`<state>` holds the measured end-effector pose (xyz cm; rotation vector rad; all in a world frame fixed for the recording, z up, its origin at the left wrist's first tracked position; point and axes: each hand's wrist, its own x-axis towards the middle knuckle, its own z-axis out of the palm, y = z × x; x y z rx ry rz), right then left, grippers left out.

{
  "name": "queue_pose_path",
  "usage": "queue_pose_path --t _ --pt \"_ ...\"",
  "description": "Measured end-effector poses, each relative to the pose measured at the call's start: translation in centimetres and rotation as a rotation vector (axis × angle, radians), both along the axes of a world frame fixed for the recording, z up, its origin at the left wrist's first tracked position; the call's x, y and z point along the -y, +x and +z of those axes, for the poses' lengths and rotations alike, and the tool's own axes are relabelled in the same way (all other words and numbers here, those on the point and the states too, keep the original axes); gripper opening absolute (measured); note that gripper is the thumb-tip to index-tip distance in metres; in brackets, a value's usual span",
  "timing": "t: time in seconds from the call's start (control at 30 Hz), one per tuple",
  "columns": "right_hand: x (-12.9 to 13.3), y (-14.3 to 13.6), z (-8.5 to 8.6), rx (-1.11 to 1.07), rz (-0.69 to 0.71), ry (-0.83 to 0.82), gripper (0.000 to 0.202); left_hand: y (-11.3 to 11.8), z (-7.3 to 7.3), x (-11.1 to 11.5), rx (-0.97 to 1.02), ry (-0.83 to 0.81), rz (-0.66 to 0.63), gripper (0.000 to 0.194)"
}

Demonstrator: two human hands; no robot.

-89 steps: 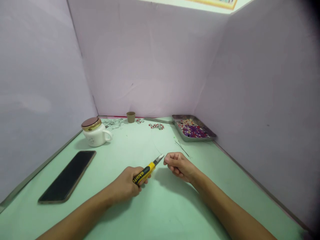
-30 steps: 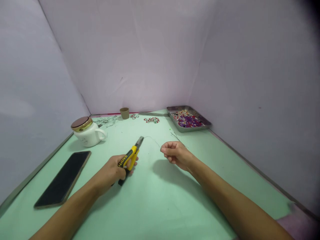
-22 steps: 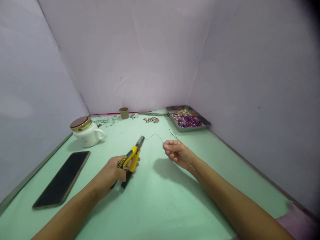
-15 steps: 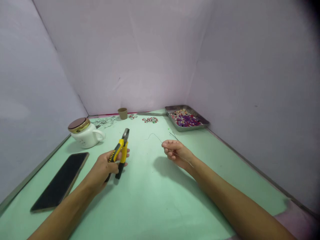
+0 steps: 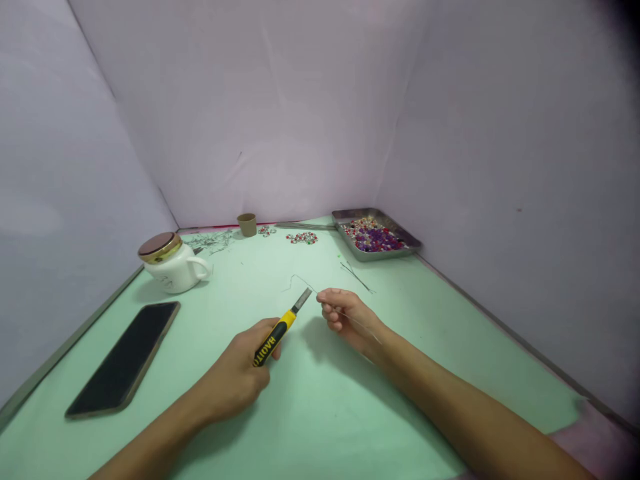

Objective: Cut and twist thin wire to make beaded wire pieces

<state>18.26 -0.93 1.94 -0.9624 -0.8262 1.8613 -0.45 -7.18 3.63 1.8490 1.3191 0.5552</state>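
My left hand (image 5: 245, 367) is closed around the handles of yellow-and-black pliers (image 5: 277, 335). Their metal jaws point up and to the right, close beside the fingertips of my right hand (image 5: 347, 317). Between its thumb and forefinger, that hand pinches a thin wire (image 5: 303, 280). One bent end of the wire sticks out to the left, past the plier tip; the other trails back over my right wrist. Whether the jaws touch the wire I cannot tell. Just beyond my right hand, a few short wires (image 5: 357, 277) lie on the green tabletop (image 5: 320, 427).
On the left are a white lidded mug (image 5: 175, 267) and a black phone (image 5: 125, 360). Along the back stand wire scraps (image 5: 213, 241), a small brown cup (image 5: 247, 225) and clusters of red-and-clear beads (image 5: 302, 238). A metal tray (image 5: 367, 256) at the right back holds loose beads.
The pliers have moved right and turned, bringing their jaws from well left of my right hand to beside its fingertips. My right hand keeps its pinch on the wire, having shifted slightly.
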Motion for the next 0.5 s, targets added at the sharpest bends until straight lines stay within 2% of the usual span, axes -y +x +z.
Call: queue_pose_path --t 0.33,0.43,0.5 --pt "-0.17 -0.10 -0.27 0.057 0.027 0.016 0.014 -0.11 -0.16 -0.09 -0.004 0.054 0.010 0.028" --pt "-0.14 -0.02 -0.20 0.042 0.004 0.022 0.016 -0.50 -0.20 -0.21 0.117 -0.014 0.028 0.029" --pt "-0.15 0.05 -0.21 0.021 -0.016 0.029 0.016 -0.80 -0.27 -0.36 0.314 -0.159 0.060 0.026"
